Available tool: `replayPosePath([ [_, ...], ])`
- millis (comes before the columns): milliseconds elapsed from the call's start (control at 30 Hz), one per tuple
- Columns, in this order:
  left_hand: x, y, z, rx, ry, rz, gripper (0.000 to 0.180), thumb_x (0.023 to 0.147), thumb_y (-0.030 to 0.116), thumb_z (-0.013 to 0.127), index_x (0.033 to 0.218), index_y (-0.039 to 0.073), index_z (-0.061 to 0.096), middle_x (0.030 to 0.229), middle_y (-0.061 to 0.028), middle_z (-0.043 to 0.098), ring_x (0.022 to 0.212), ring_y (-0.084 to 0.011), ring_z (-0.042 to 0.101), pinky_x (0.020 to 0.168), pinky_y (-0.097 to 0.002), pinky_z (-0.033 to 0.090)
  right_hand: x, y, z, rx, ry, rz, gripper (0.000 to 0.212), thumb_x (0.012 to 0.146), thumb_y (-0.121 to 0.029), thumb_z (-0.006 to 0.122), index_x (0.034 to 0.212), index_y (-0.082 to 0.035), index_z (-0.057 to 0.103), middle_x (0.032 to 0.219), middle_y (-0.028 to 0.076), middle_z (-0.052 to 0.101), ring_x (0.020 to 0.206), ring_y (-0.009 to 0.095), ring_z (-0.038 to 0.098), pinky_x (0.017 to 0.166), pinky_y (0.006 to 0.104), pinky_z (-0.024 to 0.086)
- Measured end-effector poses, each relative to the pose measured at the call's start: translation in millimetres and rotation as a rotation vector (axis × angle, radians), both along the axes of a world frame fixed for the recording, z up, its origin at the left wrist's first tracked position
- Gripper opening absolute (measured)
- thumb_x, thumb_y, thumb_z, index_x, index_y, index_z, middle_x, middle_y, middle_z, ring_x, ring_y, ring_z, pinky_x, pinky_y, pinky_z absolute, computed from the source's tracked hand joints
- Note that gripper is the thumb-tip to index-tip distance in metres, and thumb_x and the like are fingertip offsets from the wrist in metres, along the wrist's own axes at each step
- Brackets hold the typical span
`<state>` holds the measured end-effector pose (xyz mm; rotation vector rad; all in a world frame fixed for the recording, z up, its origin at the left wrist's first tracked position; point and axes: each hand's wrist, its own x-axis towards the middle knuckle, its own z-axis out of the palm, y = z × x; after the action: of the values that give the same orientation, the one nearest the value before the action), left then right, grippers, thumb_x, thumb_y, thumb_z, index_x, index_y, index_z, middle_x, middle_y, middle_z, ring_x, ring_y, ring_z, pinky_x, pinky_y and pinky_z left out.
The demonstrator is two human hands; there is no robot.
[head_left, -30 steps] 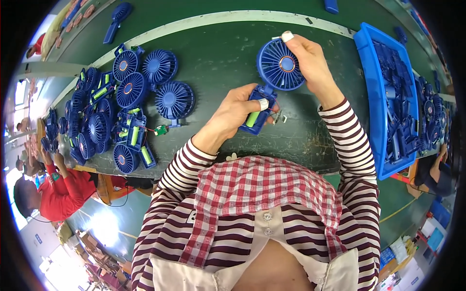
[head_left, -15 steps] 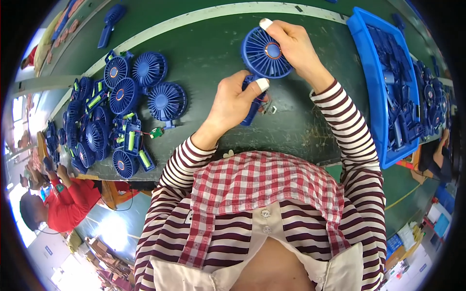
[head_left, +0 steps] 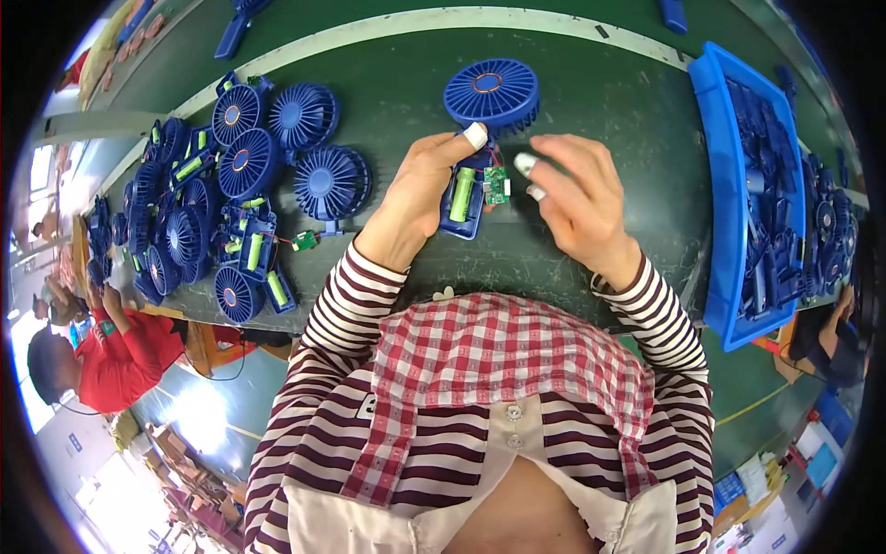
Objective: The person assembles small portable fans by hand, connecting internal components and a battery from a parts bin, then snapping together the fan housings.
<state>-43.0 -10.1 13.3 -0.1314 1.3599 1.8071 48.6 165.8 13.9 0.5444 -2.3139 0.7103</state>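
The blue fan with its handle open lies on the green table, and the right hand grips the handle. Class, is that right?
Not quite: the head view shows the left hand gripping the fan by its handle; the right hand hovers beside it.

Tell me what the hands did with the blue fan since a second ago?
The round blue plastic fan came down flat onto the green table, open handle showing its green battery. The right hand let go; the left hand still holds the handle. The fan pile and blue tray stayed.
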Motion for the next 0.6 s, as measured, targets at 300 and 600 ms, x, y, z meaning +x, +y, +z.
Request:
replayPosePath([
  [300,4.9,-0.6,-5.8,0.174,-0.145,-0.180,0.030,0.091,0.026,0.055,0.093,-0.004,0.058,0.076,-0.0100,0.061,0.057,-0.0165,0.061,0.045,-0.0269,0.053,-4.0,0.4,12.1,0.113,0.017,0.212,0.028,0.064,-0.001,0.067,0.091,-0.006,0.061,0.110,0.012,0.059,0.095,0.031,0.058,0.078,0.0444,0.047],
  [600,8.7,-2.0,-12.2,0.237,-0.213,-0.389,0.026,0.091,0.017,0.049,0.094,-0.009,0.055,0.078,-0.0160,0.060,0.059,-0.0227,0.063,0.044,-0.0301,0.054,-0.6,-7.2,29.1,0.084,-0.209,0.394,0.030,0.059,-0.003,0.069,0.088,-0.003,0.061,0.103,0.011,0.060,0.097,0.029,0.057,0.088,0.0496,0.042],
])
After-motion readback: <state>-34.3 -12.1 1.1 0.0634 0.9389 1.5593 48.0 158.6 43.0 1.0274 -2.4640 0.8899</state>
